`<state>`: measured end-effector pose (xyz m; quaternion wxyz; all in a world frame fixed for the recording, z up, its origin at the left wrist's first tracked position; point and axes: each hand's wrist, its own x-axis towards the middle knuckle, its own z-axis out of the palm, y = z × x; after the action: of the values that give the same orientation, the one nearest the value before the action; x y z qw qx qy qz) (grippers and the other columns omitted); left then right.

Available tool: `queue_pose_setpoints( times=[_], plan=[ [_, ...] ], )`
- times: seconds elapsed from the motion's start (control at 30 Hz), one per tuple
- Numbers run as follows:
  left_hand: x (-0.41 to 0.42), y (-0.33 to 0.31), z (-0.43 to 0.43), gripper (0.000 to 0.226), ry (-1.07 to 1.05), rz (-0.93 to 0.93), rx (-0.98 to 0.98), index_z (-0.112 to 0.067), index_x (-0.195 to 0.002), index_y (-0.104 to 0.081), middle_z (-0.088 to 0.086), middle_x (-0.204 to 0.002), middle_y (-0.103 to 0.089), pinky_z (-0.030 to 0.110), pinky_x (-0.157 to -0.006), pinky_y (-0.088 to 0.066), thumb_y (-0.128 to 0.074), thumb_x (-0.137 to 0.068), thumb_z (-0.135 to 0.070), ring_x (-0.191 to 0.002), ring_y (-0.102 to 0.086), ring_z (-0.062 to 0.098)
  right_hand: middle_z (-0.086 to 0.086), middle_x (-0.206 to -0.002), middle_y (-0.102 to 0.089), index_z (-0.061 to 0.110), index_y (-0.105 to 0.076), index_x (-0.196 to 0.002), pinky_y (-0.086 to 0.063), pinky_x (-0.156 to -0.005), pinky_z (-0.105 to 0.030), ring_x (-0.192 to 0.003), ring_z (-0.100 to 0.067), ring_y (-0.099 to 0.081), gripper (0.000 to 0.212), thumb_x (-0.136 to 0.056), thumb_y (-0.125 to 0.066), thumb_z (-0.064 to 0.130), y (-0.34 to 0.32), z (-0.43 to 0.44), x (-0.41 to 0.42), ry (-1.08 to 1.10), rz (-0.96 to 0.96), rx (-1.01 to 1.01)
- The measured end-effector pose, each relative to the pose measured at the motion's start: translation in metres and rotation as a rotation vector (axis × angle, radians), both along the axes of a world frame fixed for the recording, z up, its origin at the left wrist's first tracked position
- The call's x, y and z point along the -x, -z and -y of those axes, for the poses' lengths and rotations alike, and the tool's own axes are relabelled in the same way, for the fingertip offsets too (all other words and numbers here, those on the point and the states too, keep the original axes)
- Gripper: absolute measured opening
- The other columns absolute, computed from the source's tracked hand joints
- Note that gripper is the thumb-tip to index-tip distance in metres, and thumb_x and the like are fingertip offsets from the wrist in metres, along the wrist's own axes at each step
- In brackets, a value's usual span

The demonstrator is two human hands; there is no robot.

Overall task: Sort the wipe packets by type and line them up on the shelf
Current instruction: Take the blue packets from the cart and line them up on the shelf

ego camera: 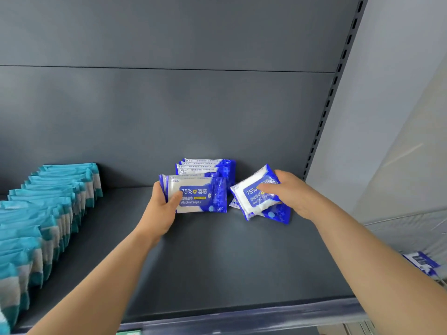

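Observation:
Blue-and-white alcohol wipe packets stand upright in a short row (205,169) near the back of the dark grey shelf (205,262). My left hand (162,206) grips the left end of the front packet (200,194) of that row, thumb on its face. To the right, my right hand (287,192) holds a tilted small bunch of the same blue packets (256,201), their lower corners resting on the shelf. A long row of teal wipe packets (46,213) stands along the left side of the shelf.
The shelf's grey back panel (169,117) rises behind the packets, with a slotted upright (331,97) at the right. More blue packets (420,262) lie below to the right, outside the shelf. The shelf's front lip (242,320) runs along the bottom.

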<state>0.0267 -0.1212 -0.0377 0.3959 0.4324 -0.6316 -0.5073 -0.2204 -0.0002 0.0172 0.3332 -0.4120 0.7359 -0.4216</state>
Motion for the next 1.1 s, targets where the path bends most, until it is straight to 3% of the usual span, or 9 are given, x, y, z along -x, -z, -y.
queue_pose_setpoints(
  times=[0.07, 0.17, 0.27, 0.37, 0.47, 0.6, 0.77, 0.83, 1.1],
  plan=[
    [0.004, 0.001, 0.002, 0.018, 0.006, 0.007, -0.020, -0.018, -0.118, -0.043, -0.008, -0.111, -0.062, 0.018, -0.076, -0.045, -0.047, -0.100, -0.022, -0.091, -0.060, 0.002, -0.009, -0.103, -0.072, 0.008, -0.060, -0.109, -0.056, -0.087, -0.043, -0.094, -0.026, -0.070, 0.023, -0.087, -0.066, 0.012, 0.002, 0.006, -0.009, -0.030, 0.196, 0.071],
    [0.007, 0.003, 0.002, 0.021, 0.018, 0.004, -0.044, -0.018, -0.120, -0.043, -0.010, -0.113, -0.063, 0.018, -0.079, -0.046, -0.046, -0.101, -0.026, -0.092, -0.060, -0.001, -0.003, -0.105, -0.071, 0.013, -0.057, -0.107, -0.056, -0.086, -0.039, -0.093, -0.019, -0.070, 0.035, -0.078, -0.077, 0.013, 0.017, 0.024, -0.035, -0.032, 0.119, 0.088],
    [0.005, 0.001, 0.002, 0.040, 0.069, -0.002, -0.050, -0.019, -0.120, -0.042, -0.011, -0.113, -0.065, 0.024, -0.085, -0.050, -0.066, -0.089, -0.029, -0.096, -0.064, 0.003, 0.002, -0.109, -0.068, 0.017, -0.055, -0.109, -0.057, -0.080, -0.032, -0.092, -0.012, -0.068, 0.046, -0.072, -0.082, 0.018, 0.030, 0.042, -0.058, -0.016, 0.105, 0.100],
    [0.005, -0.001, 0.004, 0.062, 0.047, 0.109, -0.017, -0.018, -0.112, -0.041, -0.014, -0.103, -0.067, 0.026, -0.078, -0.052, -0.085, -0.070, -0.024, -0.091, -0.067, 0.005, 0.008, -0.106, -0.064, 0.021, -0.052, -0.106, -0.054, -0.077, -0.029, -0.093, -0.009, -0.063, 0.052, -0.067, -0.085, 0.033, 0.033, 0.048, -0.062, -0.028, -0.106, 0.088],
    [0.007, -0.002, 0.007, 0.059, 0.011, 0.159, 0.024, -0.016, -0.112, -0.041, -0.014, -0.103, -0.065, 0.018, -0.067, -0.048, -0.083, -0.072, -0.023, -0.088, -0.064, 0.000, 0.004, -0.122, -0.055, 0.022, -0.050, -0.120, -0.049, -0.091, -0.034, -0.108, -0.014, -0.057, 0.062, -0.069, -0.077, 0.043, 0.026, 0.041, -0.041, -0.017, -0.334, 0.030],
    [0.007, 0.000, 0.015, 0.050, 0.004, 0.149, 0.037, -0.018, -0.113, -0.040, -0.009, -0.111, -0.064, 0.020, -0.067, -0.048, -0.077, -0.080, -0.021, -0.088, -0.064, 0.002, -0.004, -0.144, -0.040, 0.017, -0.033, -0.144, -0.039, -0.103, -0.038, -0.131, -0.022, -0.039, 0.072, -0.081, -0.065, 0.029, 0.017, 0.020, 0.005, -0.057, -0.555, -0.309],
    [0.014, 0.005, 0.018, 0.043, -0.016, 0.162, 0.094, -0.024, -0.110, -0.039, -0.006, -0.123, -0.056, 0.023, -0.071, -0.047, -0.073, -0.084, -0.024, -0.102, -0.061, 0.013, -0.004, -0.109, -0.066, 0.010, -0.058, -0.107, -0.049, -0.069, -0.031, -0.085, -0.019, -0.063, 0.041, -0.072, -0.078, 0.018, 0.021, 0.011, 0.017, -0.011, -0.381, -0.245],
    [0.016, 0.009, 0.020, 0.041, -0.003, 0.140, 0.098, -0.024, -0.111, -0.038, -0.005, -0.125, -0.055, 0.024, -0.073, -0.048, -0.070, -0.086, -0.024, -0.104, -0.061, 0.013, -0.002, -0.099, -0.070, 0.014, -0.063, -0.098, -0.053, -0.073, -0.034, -0.084, -0.020, -0.068, 0.029, -0.072, -0.074, 0.008, 0.017, 0.007, 0.022, 0.002, -0.308, -0.137],
    [0.014, 0.017, 0.026, 0.025, 0.094, 0.126, 0.118, -0.028, -0.111, -0.041, -0.001, -0.130, -0.051, 0.034, -0.096, -0.047, -0.057, -0.094, -0.019, -0.118, -0.054, 0.015, 0.004, -0.093, -0.074, 0.022, -0.071, -0.096, -0.056, -0.076, -0.024, -0.084, -0.010, -0.069, 0.036, -0.070, -0.077, -0.002, -0.010, 0.015, -0.002, -0.187, -0.149, 0.137]
  ],
)
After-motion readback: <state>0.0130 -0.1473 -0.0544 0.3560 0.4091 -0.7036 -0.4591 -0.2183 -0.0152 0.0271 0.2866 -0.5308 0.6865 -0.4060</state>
